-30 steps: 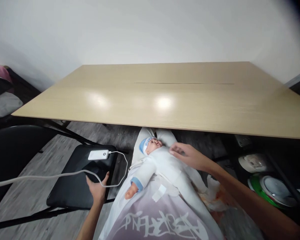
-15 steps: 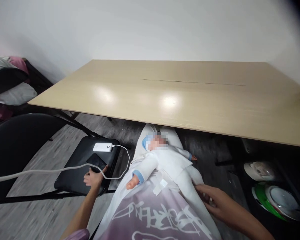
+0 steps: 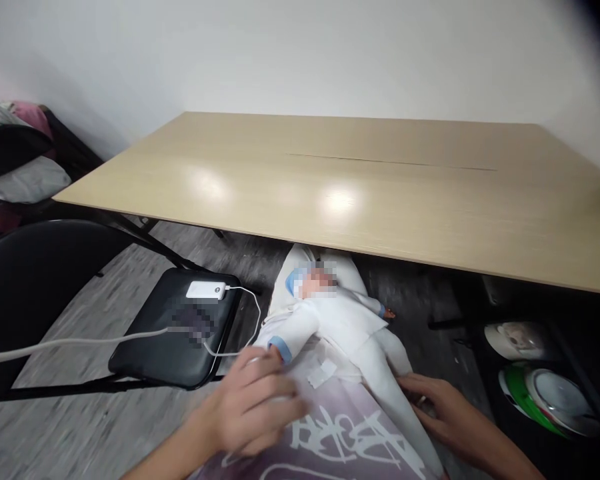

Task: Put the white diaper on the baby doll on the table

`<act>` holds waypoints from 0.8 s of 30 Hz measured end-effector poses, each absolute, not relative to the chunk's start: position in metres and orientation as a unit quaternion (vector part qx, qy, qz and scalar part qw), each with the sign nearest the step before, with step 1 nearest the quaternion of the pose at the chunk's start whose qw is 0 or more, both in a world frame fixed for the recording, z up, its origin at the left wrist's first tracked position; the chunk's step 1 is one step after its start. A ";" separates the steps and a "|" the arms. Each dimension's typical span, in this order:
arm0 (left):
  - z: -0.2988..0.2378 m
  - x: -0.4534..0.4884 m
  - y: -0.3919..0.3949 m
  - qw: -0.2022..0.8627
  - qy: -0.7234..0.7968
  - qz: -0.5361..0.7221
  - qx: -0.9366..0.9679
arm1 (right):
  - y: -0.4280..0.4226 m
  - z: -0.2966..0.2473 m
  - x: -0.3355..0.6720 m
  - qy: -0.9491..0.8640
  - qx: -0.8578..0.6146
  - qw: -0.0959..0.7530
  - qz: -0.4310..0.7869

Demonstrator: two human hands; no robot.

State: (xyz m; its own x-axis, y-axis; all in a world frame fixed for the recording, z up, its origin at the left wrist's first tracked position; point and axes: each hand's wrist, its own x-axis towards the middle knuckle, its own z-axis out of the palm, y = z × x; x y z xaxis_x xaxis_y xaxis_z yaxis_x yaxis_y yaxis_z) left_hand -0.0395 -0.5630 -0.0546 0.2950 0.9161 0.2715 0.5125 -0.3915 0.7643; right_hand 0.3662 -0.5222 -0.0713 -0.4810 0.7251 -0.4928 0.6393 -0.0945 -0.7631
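Observation:
A baby doll in a white outfit with light blue cuffs lies on my lap, its head toward the table. My left hand, blurred by motion, is over the lap by the doll's near hand, covering part of it. Its fingers are loosely bent and apart, and nothing shows in them. At the doll's leg, my right hand holds on from the right side; some fingertips are hidden against the leg. A ring shows on that hand. A small white tab lies on the cloth beside the doll.
A wooden table stands ahead against the wall. On the left, a black folding chair bears a white power bank, a blurred-out dark phone and a white cable. Round green-and-white containers sit low on the right.
My left hand has left the phone on the chair and moved right, over my lap beside the doll's hand. My right hand stays at the doll's leg.

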 end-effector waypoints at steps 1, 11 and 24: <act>-0.038 -0.013 -0.540 0.315 0.361 0.290 0.829 | -0.521 -0.071 0.365 -0.674 -0.512 0.038 0.531; -0.073 0.217 -0.367 0.332 0.160 -0.285 0.885 | -0.528 -0.082 0.366 -0.649 -0.532 0.051 0.541; -0.049 0.166 -0.387 0.360 0.286 0.014 0.888 | -0.551 -0.089 0.388 -0.532 -0.573 0.047 0.621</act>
State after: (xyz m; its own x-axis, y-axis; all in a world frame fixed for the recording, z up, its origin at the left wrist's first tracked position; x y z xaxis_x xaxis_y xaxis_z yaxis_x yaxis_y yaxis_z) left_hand 0.1655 -0.3868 -0.0489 0.8363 0.5179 -0.1802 0.4973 -0.5779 0.6471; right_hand 0.3883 -0.5509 -0.0893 -0.3386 0.6683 -0.6624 0.5525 -0.4286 -0.7149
